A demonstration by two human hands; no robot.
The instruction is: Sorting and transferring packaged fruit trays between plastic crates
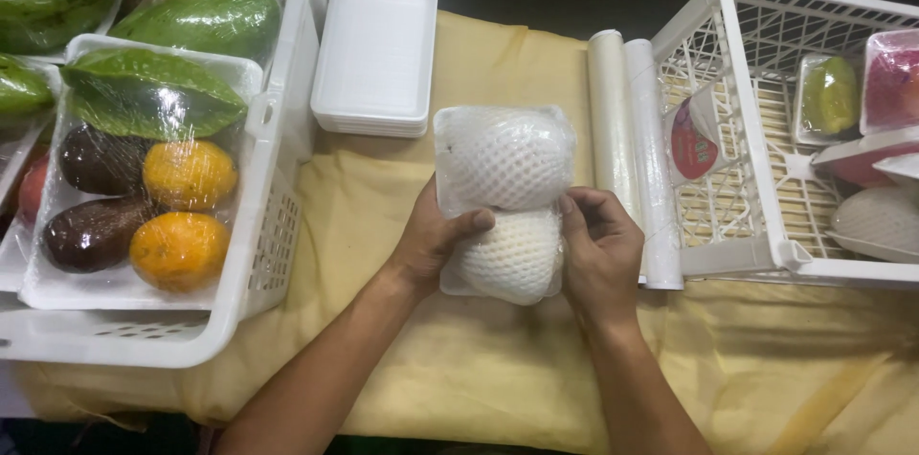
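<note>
Both hands [517, 240] grip wrapped fruit tray [504, 201] — yellow cloth [479, 359] beneath.

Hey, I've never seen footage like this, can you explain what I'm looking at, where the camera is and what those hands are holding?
No machine here: the one picture comes from a camera on a person's head, looking down at their own bare hands. The left hand and right hand grip a wrapped tray holding two round fruits in white foam netting. It sits over a yellow cloth. Behind it lie a stack of empty white trays and a roll of clear film. The left crate holds wrapped trays of mangoes, oranges and avocados; the right crate holds more wrapped fruit.
</note>
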